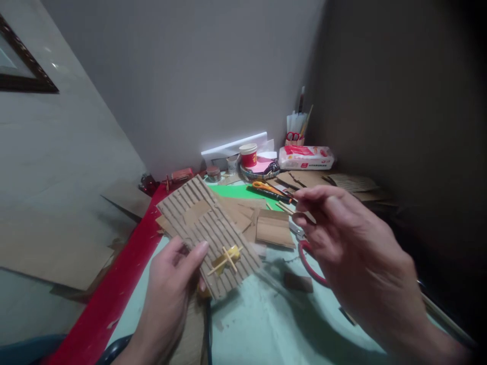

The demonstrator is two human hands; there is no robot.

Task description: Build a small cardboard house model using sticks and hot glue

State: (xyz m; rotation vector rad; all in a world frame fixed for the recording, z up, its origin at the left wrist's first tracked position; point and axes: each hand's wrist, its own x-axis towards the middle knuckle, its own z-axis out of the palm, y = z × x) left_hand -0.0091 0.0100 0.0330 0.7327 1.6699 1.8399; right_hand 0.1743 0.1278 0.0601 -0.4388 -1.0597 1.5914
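My left hand (171,289) grips a rectangular piece of corrugated cardboard (213,228) by its lower left side, thumb on top. Its ridged face is tilted toward me. Two thin wooden sticks (228,259) lie crossed on a yellowish patch near its lower end. To the right my right hand (350,248) is raised above the table, thumb and fingertips pinched together. What the pinch holds, if anything, is unclear against the clutter behind. Red-handled scissors (312,268) lie below it, partly hidden by the hand. A small folded cardboard piece (274,229) rests between the hands.
Behind lie green paper (238,191), orange-handled scissors (262,186) and a black marker (268,194). A red and white cup (249,155), a soft tissue pack (306,158) and a pen holder (294,143) stand near the wall. Cardboard sheets (352,182) are stacked at the right.
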